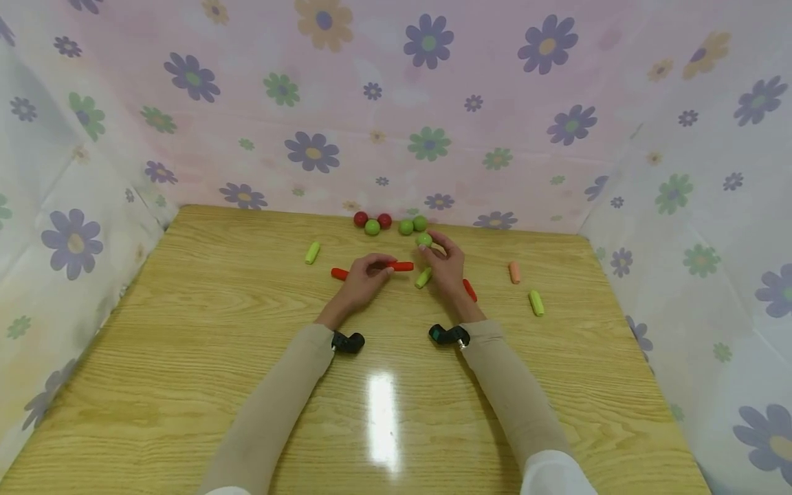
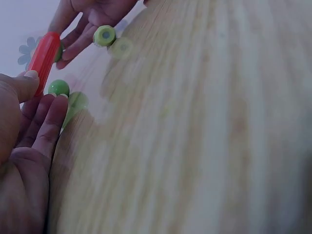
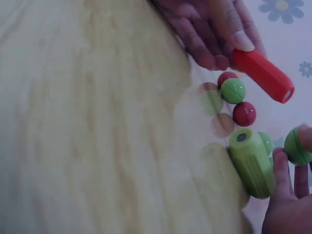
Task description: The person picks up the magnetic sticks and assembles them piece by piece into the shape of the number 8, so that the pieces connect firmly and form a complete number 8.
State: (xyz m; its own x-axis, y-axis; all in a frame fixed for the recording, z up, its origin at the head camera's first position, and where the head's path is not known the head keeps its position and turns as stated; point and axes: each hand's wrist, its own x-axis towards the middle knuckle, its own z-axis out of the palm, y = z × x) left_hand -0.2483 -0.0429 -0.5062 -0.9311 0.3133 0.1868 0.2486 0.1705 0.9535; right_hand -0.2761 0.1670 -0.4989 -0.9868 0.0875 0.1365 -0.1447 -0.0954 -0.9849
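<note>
My left hand (image 1: pixel 366 280) pinches a red ribbed rod (image 1: pixel 403 266) between thumb and fingers, its free end pointing right. In the right wrist view that red rod (image 3: pixel 265 75) shows a small grey dot on its end. My right hand (image 1: pixel 447 271) holds a green ball (image 1: pixel 423 239) at its fingertips, a short way beyond the rod. Between the hands lies a yellow-green rod (image 1: pixel 423 278), close by the right palm. Another red rod (image 1: pixel 339 273) is partly hidden behind the left hand, and a red piece (image 1: pixel 470 290) is partly covered by the right wrist.
At the back edge sit two red balls (image 1: pixel 361 219) with a green ball (image 1: pixel 372 227), and two more green balls (image 1: pixel 405 227) to their right. A yellow-green rod (image 1: pixel 312 252) lies left; an orange rod (image 1: pixel 515 272) and another yellow-green rod (image 1: pixel 536 303) lie right. Flowered cloth (image 1: pixel 380 124) encloses the table.
</note>
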